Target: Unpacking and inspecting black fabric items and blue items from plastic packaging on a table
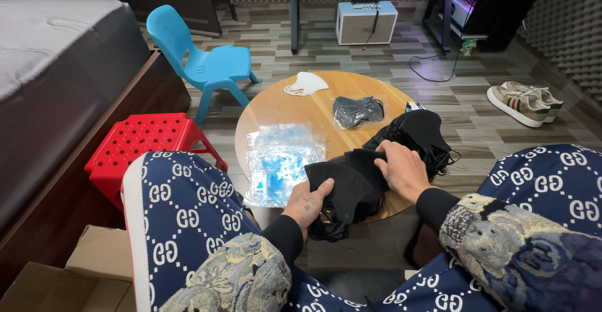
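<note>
My left hand (pixel 307 204) grips a bunch of black face masks (pixel 346 186) from below at the near edge of a round wooden table (pixel 276 108). My right hand (pixel 401 169) rests on top of the same bunch, fingers curled onto the black fabric. A larger heap of black masks (pixel 419 133) lies just behind my right hand. A clear plastic bag holding black masks (pixel 356 111) sits mid-table. A white mask (pixel 305 84) lies at the far edge. A pile of clear plastic wrappers with blue print (pixel 279 158) lies left of my hands.
A red plastic stool (pixel 141 141) and a blue child's chair (pixel 204 61) stand left of the table. A bed (pixel 56 61) fills the far left. A cardboard box (pixel 88 274) is near my left knee. A small speaker box (pixel 365 21) and a pair of sneakers (pixel 525 102) sit on the floor.
</note>
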